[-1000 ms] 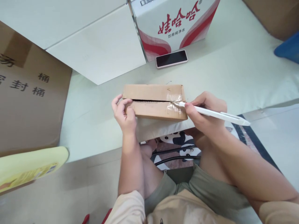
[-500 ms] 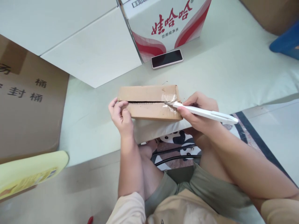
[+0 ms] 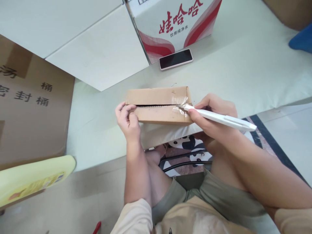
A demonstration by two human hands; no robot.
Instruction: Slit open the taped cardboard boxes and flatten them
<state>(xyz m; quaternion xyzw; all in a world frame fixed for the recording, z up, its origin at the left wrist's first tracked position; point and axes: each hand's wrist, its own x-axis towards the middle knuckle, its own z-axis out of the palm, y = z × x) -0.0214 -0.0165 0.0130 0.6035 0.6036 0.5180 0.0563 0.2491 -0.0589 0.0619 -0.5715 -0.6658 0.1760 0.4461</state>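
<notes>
- The small cardboard box (image 3: 156, 96) lies flat near the front edge of the pale table (image 3: 243, 74), straight in front of the person.
- The left hand (image 3: 128, 118) curls around the box's 9 o'clock end, thumb and fingers closed on the near flap.
- The right hand (image 3: 214, 113) is closed in a pen-like grip on a white cutter (image 3: 220, 118), whose tip rests on the crumpled clear tape (image 3: 181, 103) at the box's 3 o'clock end.
- I judge the step to be slitting the last tape over the centre seam, which gapes open along the rest of its length.
- The blade is too small to tell whether it has bitten through.
- The next move calls for a short, shallow pull along the seam, with the left hand bracing and its fingers clear of the blade's line.
- Count: one small box, one cutter and two hands.
- At 12 o'clock from the box is one phone (image 3: 175, 59), with one red-and-white carton (image 3: 177, 22) behind it.
- At 9 o'clock stands one large brown carton (image 3: 29, 107).
- At 8 o'clock lies one yellow packet (image 3: 31, 178).
</notes>
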